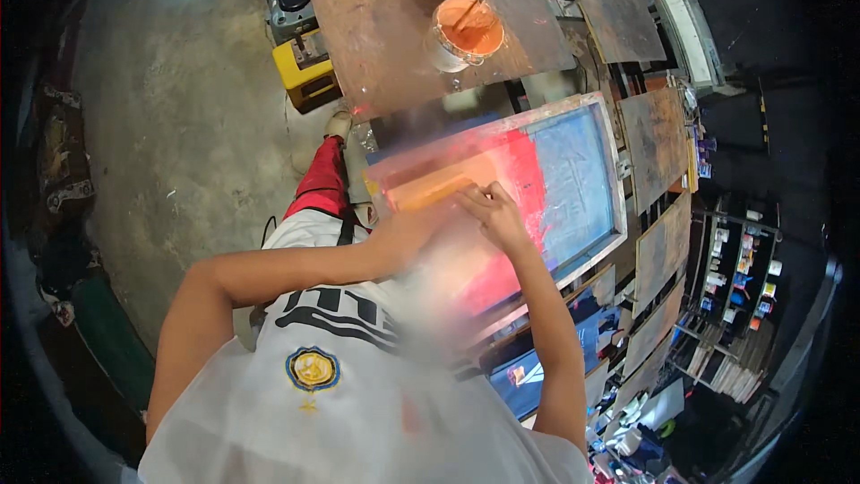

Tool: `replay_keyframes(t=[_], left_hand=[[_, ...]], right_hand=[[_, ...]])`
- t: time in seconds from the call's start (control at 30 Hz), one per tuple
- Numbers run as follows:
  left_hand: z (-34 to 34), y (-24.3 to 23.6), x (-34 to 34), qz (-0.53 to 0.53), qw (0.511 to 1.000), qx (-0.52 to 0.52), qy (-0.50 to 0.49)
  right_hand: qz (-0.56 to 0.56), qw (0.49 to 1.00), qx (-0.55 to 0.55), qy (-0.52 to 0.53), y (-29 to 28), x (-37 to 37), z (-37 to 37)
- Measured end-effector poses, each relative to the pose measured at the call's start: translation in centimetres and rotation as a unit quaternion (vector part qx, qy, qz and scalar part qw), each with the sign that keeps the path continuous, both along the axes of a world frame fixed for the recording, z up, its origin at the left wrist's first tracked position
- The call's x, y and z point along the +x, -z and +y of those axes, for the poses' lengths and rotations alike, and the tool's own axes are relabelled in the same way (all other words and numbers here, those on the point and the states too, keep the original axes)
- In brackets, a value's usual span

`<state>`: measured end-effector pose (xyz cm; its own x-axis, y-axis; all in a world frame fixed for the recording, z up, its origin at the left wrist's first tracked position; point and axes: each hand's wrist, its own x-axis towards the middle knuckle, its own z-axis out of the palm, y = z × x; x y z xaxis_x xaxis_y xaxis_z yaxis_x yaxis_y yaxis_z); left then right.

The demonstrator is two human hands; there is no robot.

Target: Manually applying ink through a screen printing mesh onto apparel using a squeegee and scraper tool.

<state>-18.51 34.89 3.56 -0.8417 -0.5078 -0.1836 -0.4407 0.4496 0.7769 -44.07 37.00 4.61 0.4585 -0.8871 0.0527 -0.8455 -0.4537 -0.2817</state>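
Hands, two of them, are over one big frame [610,157] with a pale rim. The left hand [417,235] is over the left part of the frame, and it is very blurry. The right hand [488,211] is close beside it, over the middle of the frame, with its fingers bent. I cannot tell if either hand is gripping something or just pressing.

One orange strip [439,189] is inside the frame, on its left part. It sits at the fingertips, on the side away from the person's body. It is too blurry to say if it is a tool or paint. Inside the frame there is also one red patch [528,157] in the middle and one blue patch [573,184] on the right.

Past the far side of the frame is one brown tabletop [381,31]. It has one white bucket [446,56] on it, with orange paint [485,39] and one stick [475,9] inside. One yellow thing [303,81] is past the frame's far left corner. Right of the frame are at least three brown boards [654,143].
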Motion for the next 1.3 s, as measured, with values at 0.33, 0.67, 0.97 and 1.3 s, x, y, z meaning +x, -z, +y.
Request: replay_keyframes(t=[0.33,0.67,0.97,1.3], left_hand=[[1.1,0.1,-0.1,-0.015,0.995,-0.094,0.008],[0.4,0.5,-0.1,0.010,0.998,-0.046,0.038],[1.1,0.4,-0.6,-0.009,0.996,-0.083,0.028],[0.9,-0.3,0.3,0.002,0.997,-0.064,0.030]], right_hand=[[0.036,0.998,0.030,-0.032,-0.5,0.0,-1.7],[0.049,0.994,0.057,-0.081,-0.1,-0.5,-3.9],[0.056,0.992,0.078,-0.082,0.2,-1.6,-3.4],[0.059,0.992,0.060,-0.097,-0.5,-1.1,-3.3]])
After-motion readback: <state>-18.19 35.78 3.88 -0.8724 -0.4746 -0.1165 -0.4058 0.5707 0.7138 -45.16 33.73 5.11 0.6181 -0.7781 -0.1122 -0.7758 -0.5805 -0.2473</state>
